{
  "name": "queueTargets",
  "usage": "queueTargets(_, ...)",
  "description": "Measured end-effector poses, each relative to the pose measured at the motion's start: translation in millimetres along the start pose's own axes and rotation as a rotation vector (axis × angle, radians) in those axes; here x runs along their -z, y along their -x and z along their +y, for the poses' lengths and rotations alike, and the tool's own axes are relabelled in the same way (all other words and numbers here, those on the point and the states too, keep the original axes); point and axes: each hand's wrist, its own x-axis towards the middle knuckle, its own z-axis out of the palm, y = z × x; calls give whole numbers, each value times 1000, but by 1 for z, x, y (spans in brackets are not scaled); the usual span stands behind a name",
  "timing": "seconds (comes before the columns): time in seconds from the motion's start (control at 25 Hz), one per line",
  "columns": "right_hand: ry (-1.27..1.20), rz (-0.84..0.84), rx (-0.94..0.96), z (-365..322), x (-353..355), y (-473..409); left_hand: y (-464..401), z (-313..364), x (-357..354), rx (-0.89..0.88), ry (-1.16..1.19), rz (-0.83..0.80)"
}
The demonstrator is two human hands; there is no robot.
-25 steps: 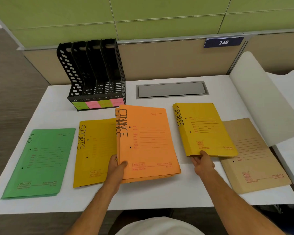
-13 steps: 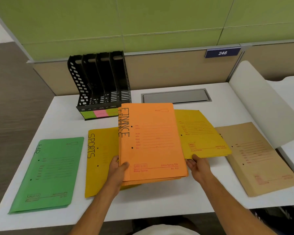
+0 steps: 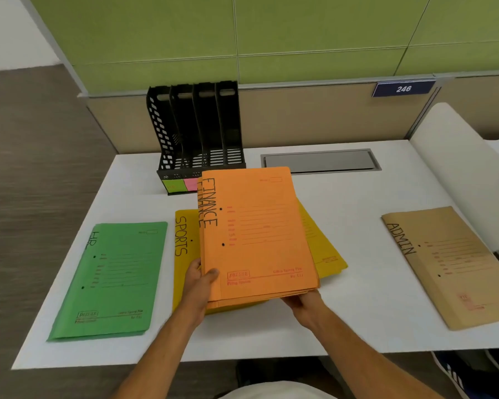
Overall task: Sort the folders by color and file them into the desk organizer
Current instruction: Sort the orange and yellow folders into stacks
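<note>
A black desk organizer [image 3: 196,133] is standing at the back of the white desk [image 3: 357,197], its four slots holding no folders. An orange stack of FINANCE folders [image 3: 257,234] is lying mid-desk over yellow SPORTS folders [image 3: 185,249], long axis running away from the person. The left hand [image 3: 199,280] is gripping its near left edge, thumb on top. The right hand [image 3: 303,302] is holding the near right corner, fingers tucked underneath.
</note>
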Motion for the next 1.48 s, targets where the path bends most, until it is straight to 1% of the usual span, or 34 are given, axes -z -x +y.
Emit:
queueTargets(0.32,208,-129,-270,23,-8,21,1,-6,8,5,-4,-4)
queueTargets(0.6,416,-177,-344,12,2,31,5,-12,6,14,-21,-2)
queueTargets(0.68,358,-187,-311,5,9,33,4,-13,4,23,-24,-1)
queueTargets(0.76,220,-148,-245,1,19,32,5,-11,1,28,-18,-1)
queueTargets(0.84,91,-60,-152,-3,29,29,7,-10,-3,27,-14,-3)
queueTargets(0.92,36,52,-68,-7,40,24,8,-11,-7,26,-24,-2)
queueTargets(0.96,25,86,-54,-9,45,22,8,-13,-9,23,-32,-1)
queueTargets(1.04,26,101,-59,-13,53,19,9,-15,-13,25,-41,-2)
queueTargets(1.2,61,39,-15,-28,62,18,12,-21,-25,35,-55,-9)
queueTargets(1.32,153,18,45,-41,70,16,16,-21,-41,27,-68,-6)
queueTargets(1.48,321,20,92,-65,99,18,22,-23,-74,20,-84,-6)
